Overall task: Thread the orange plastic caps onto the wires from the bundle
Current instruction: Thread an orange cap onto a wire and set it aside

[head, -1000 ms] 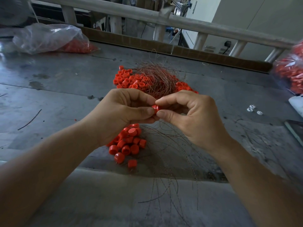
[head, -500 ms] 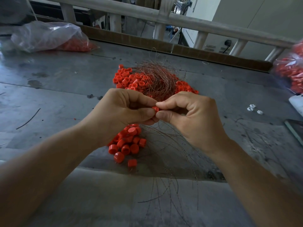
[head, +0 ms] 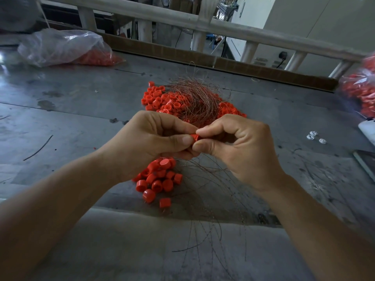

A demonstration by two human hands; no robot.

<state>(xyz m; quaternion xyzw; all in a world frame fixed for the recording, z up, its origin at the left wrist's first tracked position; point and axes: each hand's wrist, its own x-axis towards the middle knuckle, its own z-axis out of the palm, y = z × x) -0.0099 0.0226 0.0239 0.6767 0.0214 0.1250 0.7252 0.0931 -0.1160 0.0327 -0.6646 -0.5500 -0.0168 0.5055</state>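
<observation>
Hardly anything has moved: the hands stay fingertip to fingertip. Nearest, loose wires fan towards the worktop's near edge, beside a small heap of caps. Above it, the left hand and right hand both pinch one orange cap between thumb and forefinger. Beyond, the wire bundle lies on a larger cap pile. A plastic bag sits at the far-left corner.

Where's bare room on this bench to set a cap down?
Bare bench left of the cap pile, below the plastic bag. Smaller patch between right hand and white clips. Crowded below left hand: near caps, loose wires.
</observation>
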